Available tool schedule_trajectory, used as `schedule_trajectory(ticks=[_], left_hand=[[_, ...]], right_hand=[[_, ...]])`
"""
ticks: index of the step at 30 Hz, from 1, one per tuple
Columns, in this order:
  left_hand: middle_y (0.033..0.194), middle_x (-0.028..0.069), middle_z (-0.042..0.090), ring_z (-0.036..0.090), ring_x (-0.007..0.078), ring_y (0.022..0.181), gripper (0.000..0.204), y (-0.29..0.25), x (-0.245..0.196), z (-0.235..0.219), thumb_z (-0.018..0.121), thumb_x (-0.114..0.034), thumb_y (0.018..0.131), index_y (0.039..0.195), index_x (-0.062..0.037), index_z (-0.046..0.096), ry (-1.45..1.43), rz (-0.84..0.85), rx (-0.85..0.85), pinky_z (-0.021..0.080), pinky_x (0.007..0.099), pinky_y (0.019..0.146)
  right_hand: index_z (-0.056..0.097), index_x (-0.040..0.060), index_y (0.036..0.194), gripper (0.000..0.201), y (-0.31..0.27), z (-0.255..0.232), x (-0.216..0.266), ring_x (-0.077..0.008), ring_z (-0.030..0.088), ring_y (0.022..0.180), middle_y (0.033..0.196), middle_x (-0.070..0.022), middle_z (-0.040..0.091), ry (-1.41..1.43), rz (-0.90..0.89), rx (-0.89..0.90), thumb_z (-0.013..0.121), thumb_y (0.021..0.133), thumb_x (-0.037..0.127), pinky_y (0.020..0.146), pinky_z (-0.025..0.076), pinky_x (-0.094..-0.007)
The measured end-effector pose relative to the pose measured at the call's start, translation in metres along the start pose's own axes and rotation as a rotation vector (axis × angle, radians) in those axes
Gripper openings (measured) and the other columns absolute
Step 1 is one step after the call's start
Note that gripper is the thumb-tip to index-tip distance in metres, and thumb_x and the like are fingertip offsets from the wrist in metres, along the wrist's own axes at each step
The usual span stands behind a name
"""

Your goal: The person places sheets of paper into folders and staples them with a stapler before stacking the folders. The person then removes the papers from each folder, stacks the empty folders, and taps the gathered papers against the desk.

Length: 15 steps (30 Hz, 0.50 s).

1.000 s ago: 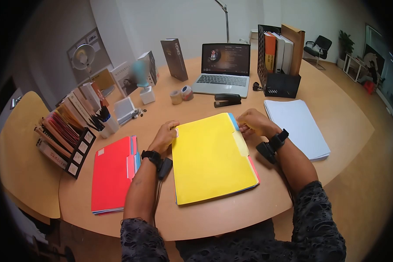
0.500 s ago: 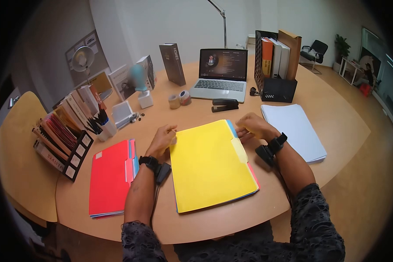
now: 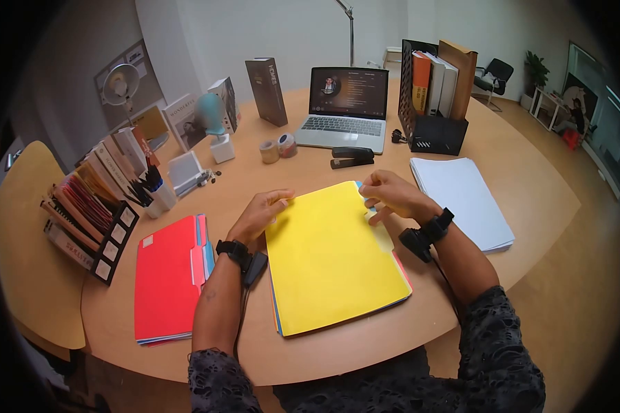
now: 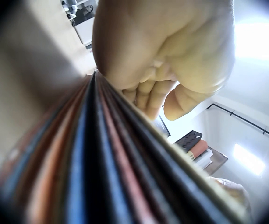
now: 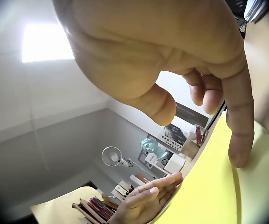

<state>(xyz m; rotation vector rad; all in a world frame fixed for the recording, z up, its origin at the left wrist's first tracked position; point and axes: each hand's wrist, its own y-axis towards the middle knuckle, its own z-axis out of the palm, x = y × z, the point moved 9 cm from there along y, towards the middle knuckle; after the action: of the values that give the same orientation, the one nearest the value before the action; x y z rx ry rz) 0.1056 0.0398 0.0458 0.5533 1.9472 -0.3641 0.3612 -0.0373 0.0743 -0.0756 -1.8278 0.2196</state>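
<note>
A stack of folders, its top one yellow (image 3: 331, 265), lies on the table. My left hand (image 3: 255, 219) is at its upper left corner, fingers fairly straight along the side; in the right wrist view this hand (image 5: 146, 201) rests by the yellow edge. My right hand (image 3: 401, 195) is over the upper right corner, and in the right wrist view one extended finger (image 5: 241, 140) touches the folder near its tab while the thumb stands apart. Several coloured folder edges (image 4: 118, 154) fan out beneath my left palm in the left wrist view.
Red folders (image 3: 167, 275) lie left of my left forearm, white paper (image 3: 461, 203) to the right. Beyond the stack are a stapler (image 3: 352, 157), tape rolls (image 3: 277, 149), a laptop (image 3: 344, 131) and a black file holder (image 3: 439, 135). A pen cup (image 3: 161, 197) stands at the left.
My right hand has moved from beside the stack to over its tabbed edge, with its fingers more spread. My left hand has shifted slightly up and right, toward the upper left corner.
</note>
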Motion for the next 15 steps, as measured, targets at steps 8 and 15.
schedule_trajectory(ticks=[8,15], left_hand=[[0.141,0.0186,0.048,0.045,0.0255,0.133,0.047,0.003,0.007,-0.010,0.047,-0.003,0.092,0.138,0.0083,0.043,-0.275,0.086,-0.076,0.033,0.0351,0.111],[0.136,0.0193,0.051,0.049,0.0287,0.128,0.046,0.001,0.000,-0.019,0.049,0.002,0.090,0.135,0.0060,0.045,-0.576,0.214,-0.185,0.040,0.0332,0.107]], right_hand=[[0.049,-0.0026,0.110,0.024,0.001,-0.006,0.015,-0.0272,0.053,0.104,0.107,-0.0157,0.047,0.542,-0.059,-0.073,0.058,0.094,0.013,0.081,0.058,-0.0430],[0.053,0.0029,0.128,0.036,-0.030,0.086,0.110,-0.0177,0.059,0.106,0.117,-0.0077,0.060,0.500,-0.437,0.459,0.050,0.102,0.027,0.086,0.053,-0.0355]])
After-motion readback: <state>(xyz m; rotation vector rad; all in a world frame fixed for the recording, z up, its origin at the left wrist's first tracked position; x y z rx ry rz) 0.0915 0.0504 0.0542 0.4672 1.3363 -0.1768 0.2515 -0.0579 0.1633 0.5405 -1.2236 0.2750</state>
